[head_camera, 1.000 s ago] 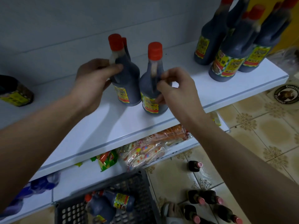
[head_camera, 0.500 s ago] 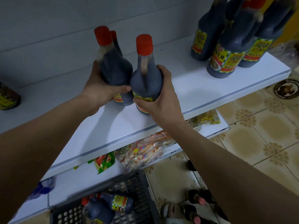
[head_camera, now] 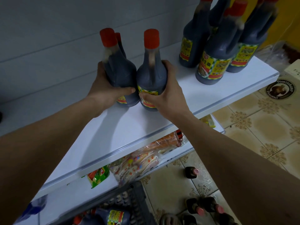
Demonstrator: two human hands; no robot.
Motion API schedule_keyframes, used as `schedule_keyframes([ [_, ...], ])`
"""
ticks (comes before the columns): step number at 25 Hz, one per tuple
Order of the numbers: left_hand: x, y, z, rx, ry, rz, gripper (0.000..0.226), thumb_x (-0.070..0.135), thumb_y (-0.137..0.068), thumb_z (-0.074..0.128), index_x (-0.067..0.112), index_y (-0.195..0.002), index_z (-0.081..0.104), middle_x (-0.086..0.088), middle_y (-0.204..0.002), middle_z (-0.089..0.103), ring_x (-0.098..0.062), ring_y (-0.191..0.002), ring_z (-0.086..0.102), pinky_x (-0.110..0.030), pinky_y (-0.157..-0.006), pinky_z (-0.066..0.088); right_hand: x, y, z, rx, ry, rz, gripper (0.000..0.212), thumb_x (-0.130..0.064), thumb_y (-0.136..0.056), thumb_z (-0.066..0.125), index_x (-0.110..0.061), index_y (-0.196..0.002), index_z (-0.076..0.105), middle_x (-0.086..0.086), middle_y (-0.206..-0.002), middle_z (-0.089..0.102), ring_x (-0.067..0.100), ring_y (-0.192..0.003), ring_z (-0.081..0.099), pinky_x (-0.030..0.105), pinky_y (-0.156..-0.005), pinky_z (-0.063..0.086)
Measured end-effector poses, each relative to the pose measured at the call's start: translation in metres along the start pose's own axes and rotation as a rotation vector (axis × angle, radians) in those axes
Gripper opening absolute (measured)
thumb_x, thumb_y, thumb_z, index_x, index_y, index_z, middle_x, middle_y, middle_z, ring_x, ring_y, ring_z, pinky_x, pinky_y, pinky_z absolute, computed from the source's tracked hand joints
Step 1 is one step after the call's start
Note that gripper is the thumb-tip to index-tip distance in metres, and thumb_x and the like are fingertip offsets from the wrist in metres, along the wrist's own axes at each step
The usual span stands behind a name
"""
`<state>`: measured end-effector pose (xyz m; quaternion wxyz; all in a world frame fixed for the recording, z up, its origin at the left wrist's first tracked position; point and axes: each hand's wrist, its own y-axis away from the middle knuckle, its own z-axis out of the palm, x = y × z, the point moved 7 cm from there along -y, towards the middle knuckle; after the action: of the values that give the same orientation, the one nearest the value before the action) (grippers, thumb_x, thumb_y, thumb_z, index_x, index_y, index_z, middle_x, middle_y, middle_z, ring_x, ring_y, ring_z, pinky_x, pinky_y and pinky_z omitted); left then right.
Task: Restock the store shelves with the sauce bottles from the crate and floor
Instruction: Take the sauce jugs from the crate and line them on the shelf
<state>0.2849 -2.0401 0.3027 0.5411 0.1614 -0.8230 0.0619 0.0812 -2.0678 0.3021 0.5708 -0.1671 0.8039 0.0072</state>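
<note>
Gripping two red-capped sauce bottles at centre frame, my left hand (head_camera: 105, 90) wraps the left bottle (head_camera: 121, 73) and my right hand (head_camera: 164, 95) the right bottle (head_camera: 151, 78), fingers closed round both bodies. They stand touching on the white shelf (head_camera: 123, 127), a third cap behind them. I judge this the positioning step. Next: let go, then reach the crate (head_camera: 129, 207) at bottom frame or the floor bottles (head_camera: 191, 172).

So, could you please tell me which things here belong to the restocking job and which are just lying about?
Job: sauce bottle in left hand; sauce bottle in right hand; white shelf; crate; floor bottles.
Lying about: snack packets; round floor sticker.
</note>
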Motion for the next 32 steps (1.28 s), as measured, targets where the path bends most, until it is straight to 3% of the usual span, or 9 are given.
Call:
schedule_keyframes([
  [6,0.022,-0.025,0.038,-0.071,0.016,0.066,0.088,0.041,-0.041,0.089,0.058,-0.105,0.031,0.012,-0.128,0.056,-0.019,-0.117,0.062,-0.052,-0.091,0.056,0.014,-0.018,-0.040,-0.008,-0.027,-0.005,0.093,-0.025,-0.069,0.086,-0.027,-0.143,0.029,-0.013,-0.129,0.057,0.011,-0.115,0.059,0.037,-0.094,0.054],
  [9,0.031,-0.036,0.056,-0.082,0.023,0.090,0.089,0.041,-0.041,0.089,0.056,-0.107,0.032,0.010,-0.129,0.057,-0.018,-0.116,0.063,-0.053,-0.090,0.056,0.021,-0.024,-0.057,0.025,-0.037,0.002,0.093,-0.020,-0.070,0.086,-0.025,-0.144,0.029,-0.015,-0.125,0.054,0.006,-0.113,0.057,0.028,-0.092,0.052],
  [13,0.038,-0.048,0.077,-0.039,-0.007,0.093,0.098,0.044,-0.042,0.088,0.044,-0.120,0.027,0.016,-0.114,0.058,-0.018,-0.109,0.064,-0.053,-0.089,0.057,0.031,-0.029,-0.073,0.014,-0.035,0.010,0.097,-0.021,-0.071,0.087,-0.024,-0.147,0.027,-0.016,-0.126,0.050,0.001,-0.113,0.053,0.016,-0.091,0.049],
  [19,0.040,-0.069,0.095,-0.031,-0.034,0.079,0.097,0.041,-0.046,0.091,0.047,-0.120,0.028,0.018,-0.113,0.059,-0.020,-0.108,0.065,-0.057,-0.085,0.057,0.041,-0.032,-0.086,0.046,-0.042,0.038,0.101,-0.025,-0.068,0.087,-0.025,-0.149,0.026,-0.003,-0.140,0.051,0.014,-0.124,0.054,0.036,-0.100,0.051],
  [23,0.042,-0.079,0.100,0.000,-0.059,0.105,0.081,0.041,-0.048,0.090,0.055,-0.104,0.033,0.002,-0.117,0.063,-0.027,-0.105,0.067,-0.062,-0.082,0.056,0.046,-0.031,-0.086,0.096,-0.060,0.053,0.099,-0.031,-0.068,0.086,-0.031,-0.148,0.026,-0.004,-0.142,0.050,0.017,-0.126,0.054,0.042,-0.097,0.053],
  [25,0.049,-0.081,0.104,0.013,-0.051,0.121,0.080,0.041,-0.051,0.088,0.043,-0.111,0.035,0.004,-0.109,0.064,-0.027,-0.100,0.068,-0.061,-0.080,0.057,0.047,-0.031,-0.083,0.096,-0.062,0.072,0.100,-0.029,-0.069,0.087,-0.032,-0.148,0.026,-0.004,-0.142,0.049,0.019,-0.124,0.055,0.038,-0.092,0.056],
  [29,0.057,-0.084,0.112,0.017,-0.074,0.140,0.084,0.049,-0.052,0.078,0.032,-0.119,0.031,0.009,-0.104,0.060,-0.029,-0.100,0.066,-0.056,-0.082,0.057,0.048,-0.032,-0.079,0.111,-0.080,0.089,0.100,-0.023,-0.070,0.086,-0.032,-0.149,0.025,-0.003,-0.141,0.048,0.019,-0.119,0.057,0.010,-0.071,0.052],
  [31,0.058,-0.083,0.114,-0.003,-0.067,0.113,0.093,0.047,-0.050,0.074,0.034,-0.133,0.032,0.004,-0.115,0.060,-0.025,-0.106,0.066,-0.049,-0.088,0.057,0.048,-0.032,-0.079,0.120,-0.068,0.089,0.101,-0.024,-0.070,0.086,-0.032,-0.149,0.024,-0.003,-0.142,0.048,0.019,-0.121,0.057,0.009,-0.074,0.052],
  [32,0.058,-0.082,0.116,-0.016,-0.063,0.094,0.101,0.043,-0.051,0.073,0.031,-0.142,0.031,0.003,-0.120,0.060,-0.023,-0.108,0.066,-0.046,-0.090,0.057,0.047,-0.031,-0.080,0.123,-0.056,0.090,0.101,-0.025,-0.070,0.086,-0.032,-0.149,0.024,-0.004,-0.142,0.048,0.019,-0.122,0.056,0.017,-0.081,0.055],
])
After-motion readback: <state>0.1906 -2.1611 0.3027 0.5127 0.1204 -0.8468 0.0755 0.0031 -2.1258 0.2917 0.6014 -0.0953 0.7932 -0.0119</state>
